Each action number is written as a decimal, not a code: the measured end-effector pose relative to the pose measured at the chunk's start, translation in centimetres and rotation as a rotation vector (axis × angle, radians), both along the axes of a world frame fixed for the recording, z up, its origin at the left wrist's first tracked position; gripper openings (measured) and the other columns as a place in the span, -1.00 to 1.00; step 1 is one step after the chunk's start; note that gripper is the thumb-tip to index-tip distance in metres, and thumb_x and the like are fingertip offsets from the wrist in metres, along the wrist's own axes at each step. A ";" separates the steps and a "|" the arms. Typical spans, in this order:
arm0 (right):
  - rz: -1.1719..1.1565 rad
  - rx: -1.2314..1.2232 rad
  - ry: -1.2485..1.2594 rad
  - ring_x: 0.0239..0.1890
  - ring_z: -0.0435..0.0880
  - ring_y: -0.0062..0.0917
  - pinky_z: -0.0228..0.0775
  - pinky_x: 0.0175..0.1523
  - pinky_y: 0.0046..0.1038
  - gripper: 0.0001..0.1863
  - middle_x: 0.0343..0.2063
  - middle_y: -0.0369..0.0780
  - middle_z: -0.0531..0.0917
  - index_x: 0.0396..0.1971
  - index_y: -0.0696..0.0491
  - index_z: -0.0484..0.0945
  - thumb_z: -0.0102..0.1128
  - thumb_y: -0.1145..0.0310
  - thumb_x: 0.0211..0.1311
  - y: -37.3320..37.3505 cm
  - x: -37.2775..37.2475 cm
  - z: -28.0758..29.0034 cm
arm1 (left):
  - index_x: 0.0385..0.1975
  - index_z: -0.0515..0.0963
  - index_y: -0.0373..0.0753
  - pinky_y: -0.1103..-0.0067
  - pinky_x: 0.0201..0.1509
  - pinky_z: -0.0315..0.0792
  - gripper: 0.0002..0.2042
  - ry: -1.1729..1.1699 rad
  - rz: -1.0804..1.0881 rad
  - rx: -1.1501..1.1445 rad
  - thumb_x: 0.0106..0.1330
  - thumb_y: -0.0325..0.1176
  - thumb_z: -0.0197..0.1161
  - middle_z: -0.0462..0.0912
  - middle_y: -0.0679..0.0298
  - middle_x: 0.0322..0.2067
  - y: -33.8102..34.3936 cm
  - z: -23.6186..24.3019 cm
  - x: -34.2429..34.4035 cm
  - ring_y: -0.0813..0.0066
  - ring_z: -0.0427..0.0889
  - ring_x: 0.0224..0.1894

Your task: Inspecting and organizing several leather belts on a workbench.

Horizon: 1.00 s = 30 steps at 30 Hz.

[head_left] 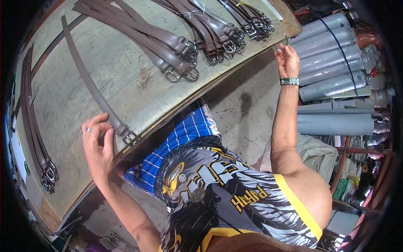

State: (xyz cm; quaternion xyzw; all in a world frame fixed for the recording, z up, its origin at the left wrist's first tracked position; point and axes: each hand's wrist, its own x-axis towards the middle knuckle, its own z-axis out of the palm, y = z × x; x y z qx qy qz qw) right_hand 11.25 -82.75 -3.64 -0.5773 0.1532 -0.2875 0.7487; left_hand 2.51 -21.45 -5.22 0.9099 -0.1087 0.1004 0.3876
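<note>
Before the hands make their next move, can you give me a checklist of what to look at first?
1. Single belt lies apart from the bundled belts: ok.
2. Left hand is at that belt's buckle end: ok.
3. Buckle is well back from the table edge: not ok, it's right by it.
4. Right hand is free: not ok, it holds a small dark object.
5. What that object is: cannot tell, too small.

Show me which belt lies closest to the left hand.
The brown belt beside the left hand, its buckle lying alone; other buckles cluster in bunches.
</note>
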 end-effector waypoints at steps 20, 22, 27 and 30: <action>0.164 0.361 -0.047 -0.15 0.73 -0.46 0.64 -0.04 -0.35 -0.83 -0.16 -0.22 0.75 -0.01 -0.02 0.52 0.14 0.43 0.46 -8.8 -0.7 -9.7 | -0.38 0.52 -0.34 0.35 0.22 0.35 -0.94 0.010 0.017 0.019 0.20 -0.59 0.25 0.64 0.11 -0.02 0.0 -0.2 -0.1 0.15 0.52 0.08; 0.081 0.301 -0.034 -0.18 0.74 -0.43 0.64 -0.08 -0.34 -0.82 -0.17 -0.18 0.74 0.01 0.01 0.50 0.14 0.43 0.46 -7.6 -0.1 -8.0 | -0.38 0.52 -0.34 0.35 0.22 0.35 -0.95 0.009 0.012 0.026 0.21 -0.59 0.25 0.64 0.11 -0.02 0.0 0.0 -0.1 0.15 0.52 0.08; 0.031 0.070 -0.054 -0.21 0.77 -0.35 0.67 -0.16 -0.36 -0.79 -0.17 -0.13 0.73 0.03 0.06 0.48 0.12 0.45 0.46 -3.3 1.5 -6.3 | -0.39 0.51 -0.34 0.34 0.24 0.33 -0.95 0.030 0.043 0.006 0.20 -0.60 0.25 0.64 0.11 -0.02 0.0 0.1 -0.4 0.15 0.52 0.08; 0.104 0.102 -0.043 -0.14 0.79 -0.25 0.70 -0.19 -0.32 -0.79 -0.18 -0.11 0.73 0.04 0.07 0.46 0.11 0.46 0.47 -1.3 2.3 -6.9 | -0.39 0.51 -0.33 0.34 0.24 0.33 -0.94 0.017 0.028 0.017 0.20 -0.60 0.25 0.65 0.11 -0.03 -0.1 -0.1 0.0 0.16 0.52 0.08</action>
